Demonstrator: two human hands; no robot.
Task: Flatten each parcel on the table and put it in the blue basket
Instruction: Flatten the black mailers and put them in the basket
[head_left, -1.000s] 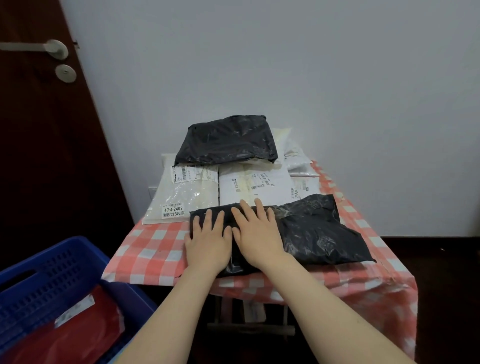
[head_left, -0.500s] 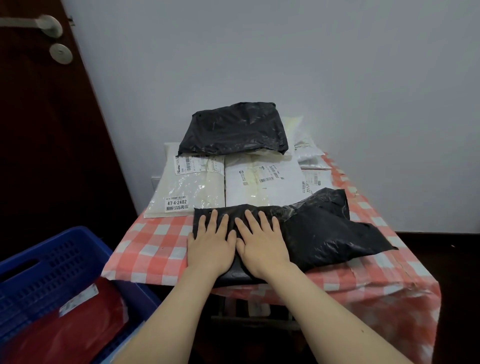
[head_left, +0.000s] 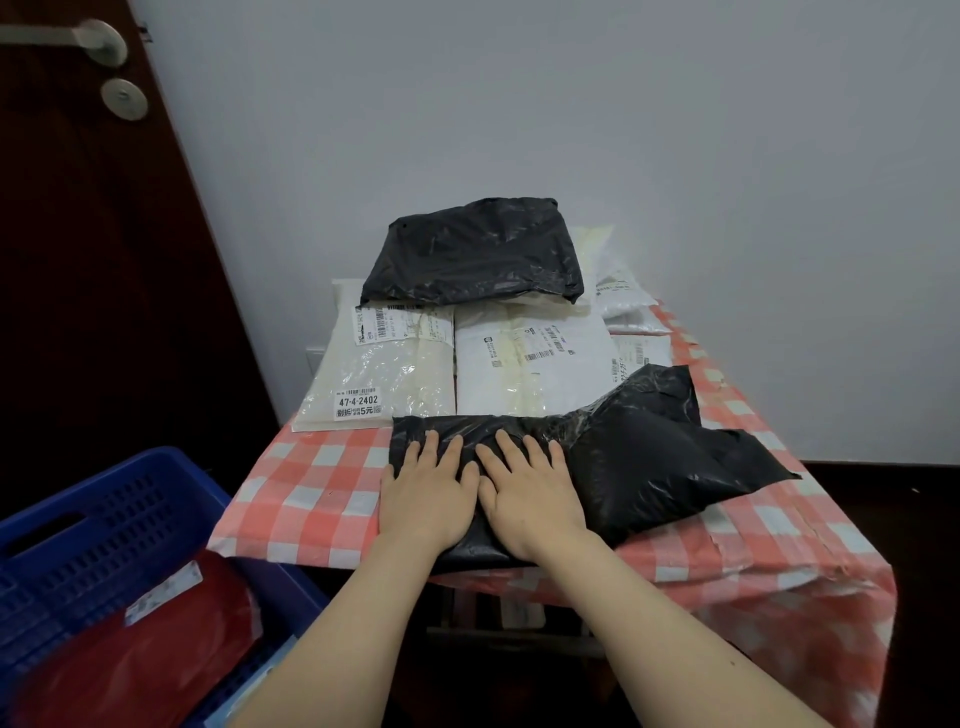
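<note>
Hands flat on black parcel, white parcels behind

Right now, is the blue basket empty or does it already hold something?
Not empty. A red parcel lies inside the blue basket, filling much of the part in view.

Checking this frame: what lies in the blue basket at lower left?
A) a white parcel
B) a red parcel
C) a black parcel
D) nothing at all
B: a red parcel shows inside the blue basket, and no black or white parcel can be seen in it.
</note>
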